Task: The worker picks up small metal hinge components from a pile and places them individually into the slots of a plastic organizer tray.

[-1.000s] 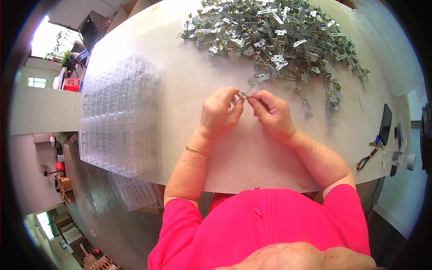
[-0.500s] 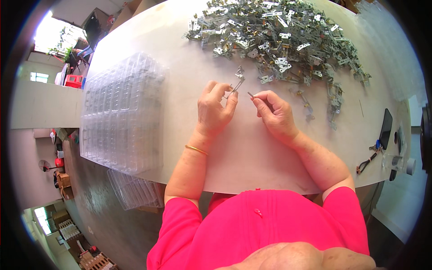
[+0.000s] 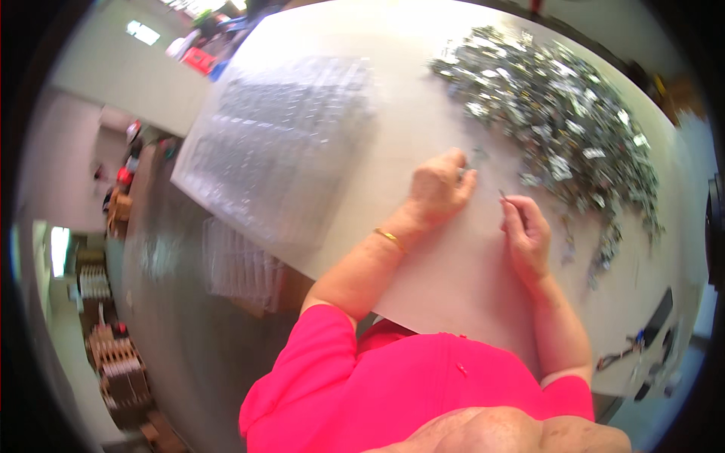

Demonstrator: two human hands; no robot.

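My left hand (image 3: 439, 190), with a gold bangle (image 3: 390, 240) on its wrist, is closed on a small metal bracket (image 3: 476, 157) that sticks out past the fingertips and is smeared by motion. To its right, my right hand (image 3: 529, 235) pinches a short thin metal pin (image 3: 502, 194) between thumb and forefinger. The two hands are apart, above the pale table (image 3: 430, 283). Beyond them, to the right, lies a large heap of silvery metal brackets (image 3: 559, 121), with a few stray pieces at its near edge.
Stacked clear plastic trays (image 3: 276, 151) cover the table's left side. More clear trays (image 3: 240, 260) stand lower, beside the table edge. A dark phone (image 3: 659, 313) and keys on a strap (image 3: 634, 340) lie at the right.
The view has swung, so table, trays and heap appear turned clockwise, and the hands appear further right. Both hands still hold their pieces; the picture is blurrier.
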